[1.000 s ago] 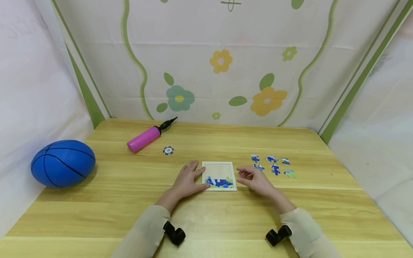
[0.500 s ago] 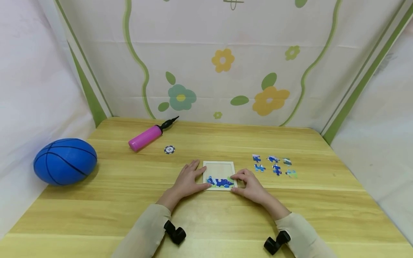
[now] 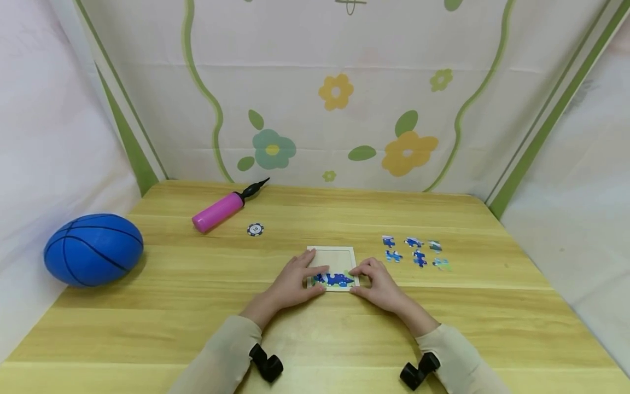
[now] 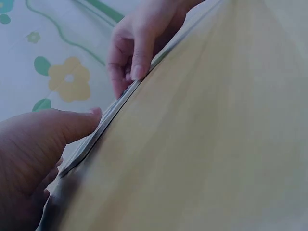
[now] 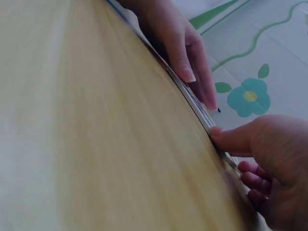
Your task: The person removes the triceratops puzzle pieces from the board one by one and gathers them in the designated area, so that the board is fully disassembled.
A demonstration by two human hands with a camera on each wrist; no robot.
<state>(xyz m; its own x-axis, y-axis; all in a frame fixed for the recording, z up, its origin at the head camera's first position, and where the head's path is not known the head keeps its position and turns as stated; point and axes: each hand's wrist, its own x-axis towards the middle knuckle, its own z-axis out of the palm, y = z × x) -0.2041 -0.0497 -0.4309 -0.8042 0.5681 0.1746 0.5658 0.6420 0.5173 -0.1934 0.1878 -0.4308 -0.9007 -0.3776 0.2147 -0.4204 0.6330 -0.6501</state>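
Note:
A small square jigsaw tray (image 3: 339, 250) with a pale rim lies on the table. Along its near part runs a strip of fitted pieces picturing a blue dinosaur (image 3: 337, 279). My left hand (image 3: 292, 282) rests over the tray's left side; its thumb is at the near rim and a finger reaches over the pieces. At the near right corner my right hand (image 3: 378, 284) grips the tray, with its thumb at the near edge, a fingertip on top and the other fingers curled. Several loose jigsaw pieces (image 3: 419, 258) lie to the right, apart from both hands.
On the left side of the wooden table (image 3: 315, 339) sits a blue ball (image 3: 93, 250) with black lines. A pink hand pump (image 3: 219, 212) and a poker chip (image 3: 255, 229) lie farther back. A flowered cloth (image 3: 295, 98) hangs behind the table.
My right hand has moved left from beside the tray onto its near right corner. My left hand has slid farther over the tray's left side. The loose pieces lie as before.

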